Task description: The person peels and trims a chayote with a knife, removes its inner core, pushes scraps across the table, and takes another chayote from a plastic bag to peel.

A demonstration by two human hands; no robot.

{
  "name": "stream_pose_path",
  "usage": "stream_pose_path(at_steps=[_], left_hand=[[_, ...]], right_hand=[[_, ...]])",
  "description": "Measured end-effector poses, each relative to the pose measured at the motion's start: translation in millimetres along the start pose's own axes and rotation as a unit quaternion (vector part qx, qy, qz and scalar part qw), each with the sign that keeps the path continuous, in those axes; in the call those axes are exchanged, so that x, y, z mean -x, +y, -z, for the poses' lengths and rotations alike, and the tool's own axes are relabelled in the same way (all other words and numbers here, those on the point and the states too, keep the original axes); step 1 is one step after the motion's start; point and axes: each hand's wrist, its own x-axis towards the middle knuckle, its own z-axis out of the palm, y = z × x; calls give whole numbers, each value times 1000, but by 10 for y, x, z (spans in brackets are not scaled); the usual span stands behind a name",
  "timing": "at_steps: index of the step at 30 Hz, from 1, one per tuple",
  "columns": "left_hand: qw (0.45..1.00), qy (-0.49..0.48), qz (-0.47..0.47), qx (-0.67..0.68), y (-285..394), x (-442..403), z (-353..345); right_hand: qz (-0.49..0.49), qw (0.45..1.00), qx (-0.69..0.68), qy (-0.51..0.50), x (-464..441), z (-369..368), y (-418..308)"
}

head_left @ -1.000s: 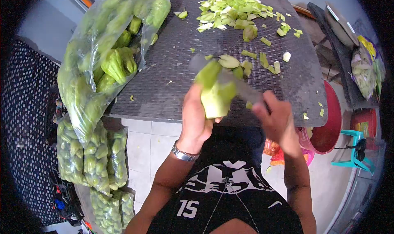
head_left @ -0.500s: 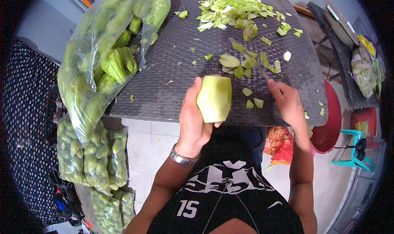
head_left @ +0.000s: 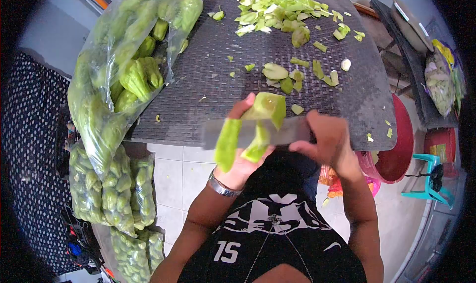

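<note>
In my left hand point(head_left: 239, 173), fingers wrapped round it, is a pale green chayote point(head_left: 271, 104) with peeled sides. My right hand point(head_left: 328, 140) grips a wide-bladed knife point(head_left: 293, 130), blurred by motion. Its blade lies level across the chayote, pointing left. A long green slice point(head_left: 228, 143) hangs at the blade's left end, and another cut piece point(head_left: 259, 144) is just below the blade. Whether these pieces are fully loose I cannot tell. Just beyond my hands, several peel pieces point(head_left: 275, 71) lie on the dark woven-pattern table point(head_left: 208, 79).
A clear plastic bag of whole chayotes point(head_left: 141, 78) covers the table's left side. A heap of cut peelings point(head_left: 277, 7) is at the far end. More filled bags point(head_left: 116, 188) stand on the floor at left. A red tub point(head_left: 399, 149) and a turquoise stool point(head_left: 429, 184) are at right.
My right hand has swung left, bringing the knife from over the table to the chayote. Green slices now show at the blade. The chayote has tilted in my left hand.
</note>
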Motion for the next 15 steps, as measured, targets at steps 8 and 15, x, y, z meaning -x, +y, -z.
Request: stream_pose_path(at_steps=[8, 15], left_hand=[[997, -63, 46, -16, 122, 71, 33], [999, 0, -26, -41, 52, 54, 32]], right_hand=[[-271, 962, -26, 15, -44, 146, 437], [-202, 972, -111, -50, 46, 224, -154]])
